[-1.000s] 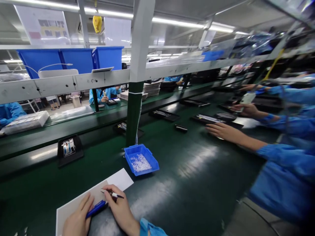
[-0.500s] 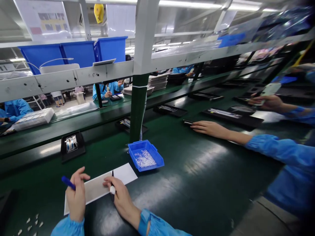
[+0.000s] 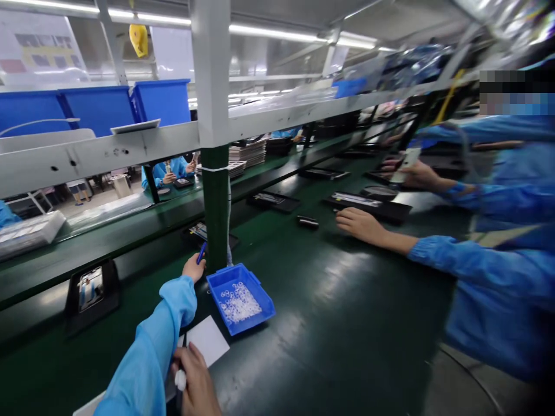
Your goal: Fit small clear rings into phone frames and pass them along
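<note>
My left hand is stretched forward beside the green post, closed around a blue pen-like stick. Just beyond it lies a black tray holding a phone part, partly hidden by the post. Low in the view, my right hand grips black tweezers with a white piece on them. It rests over a white strip, which my left sleeve partly covers. A blue bin of small clear rings stands to the right of my left hand.
Another black tray with a phone part lies at the left. A co-worker's hand rests on the table near a small black object; the other hand holds a pale piece. The post rises behind the bin.
My left hand has gone from the white strip forward and right to the tray by the post. The camera view has swung right. The co-worker's near hand has come off the small black object.
</note>
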`<state>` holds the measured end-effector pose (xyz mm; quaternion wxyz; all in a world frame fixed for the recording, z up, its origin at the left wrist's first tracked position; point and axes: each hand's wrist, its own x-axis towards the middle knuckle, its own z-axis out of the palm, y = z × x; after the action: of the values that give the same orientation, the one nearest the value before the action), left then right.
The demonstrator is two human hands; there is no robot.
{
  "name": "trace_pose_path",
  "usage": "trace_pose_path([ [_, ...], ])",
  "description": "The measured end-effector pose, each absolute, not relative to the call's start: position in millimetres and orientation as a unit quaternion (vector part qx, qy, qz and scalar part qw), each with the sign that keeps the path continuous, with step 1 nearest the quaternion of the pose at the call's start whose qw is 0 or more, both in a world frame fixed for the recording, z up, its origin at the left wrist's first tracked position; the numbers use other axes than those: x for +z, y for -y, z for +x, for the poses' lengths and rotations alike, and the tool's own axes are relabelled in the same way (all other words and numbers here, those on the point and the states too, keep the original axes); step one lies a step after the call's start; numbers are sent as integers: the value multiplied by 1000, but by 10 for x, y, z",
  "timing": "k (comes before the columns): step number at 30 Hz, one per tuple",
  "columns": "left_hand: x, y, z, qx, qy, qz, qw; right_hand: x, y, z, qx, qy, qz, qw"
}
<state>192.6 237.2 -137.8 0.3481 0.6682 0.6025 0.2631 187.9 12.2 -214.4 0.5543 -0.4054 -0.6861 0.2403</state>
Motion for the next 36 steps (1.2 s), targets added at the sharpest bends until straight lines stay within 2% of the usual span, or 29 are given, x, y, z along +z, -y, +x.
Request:
trace_pose_path([
  [3, -1414, -2535, 2103, 215, -601, 701, 319, -2346, -195, 1826, 224, 664, -438, 564],
  [9, -1326, -2692, 2153, 114, -651, 713, 234, -2792, -386, 1689, 201, 686, -461, 526],
  [13, -1234, -2739, 1977, 75, -700, 687, 180, -2904, -489, 1555, 224, 681, -474, 512],
  [16, -1185, -2749, 1727, 70, -727, 663, 164, -2764, -474, 1524, 236, 655, -498, 517],
  [21, -1084, -2636, 1279, 94, -739, 645, 169, -2258, -271, 1751, 255, 663, -432, 556],
  [26, -918, -2279, 856, 142, -747, 629, 161, -1873, -142, 1955, 301, 645, -428, 557],
  [31, -792, -1533, 369, 202, -759, 603, 138, -1790, -111, 1996, 350, 610, -421, 572],
  [36, -781, -342, -74, 233, -758, 590, 151, -1824, -126, 2061, 386, 558, -440, 588],
])
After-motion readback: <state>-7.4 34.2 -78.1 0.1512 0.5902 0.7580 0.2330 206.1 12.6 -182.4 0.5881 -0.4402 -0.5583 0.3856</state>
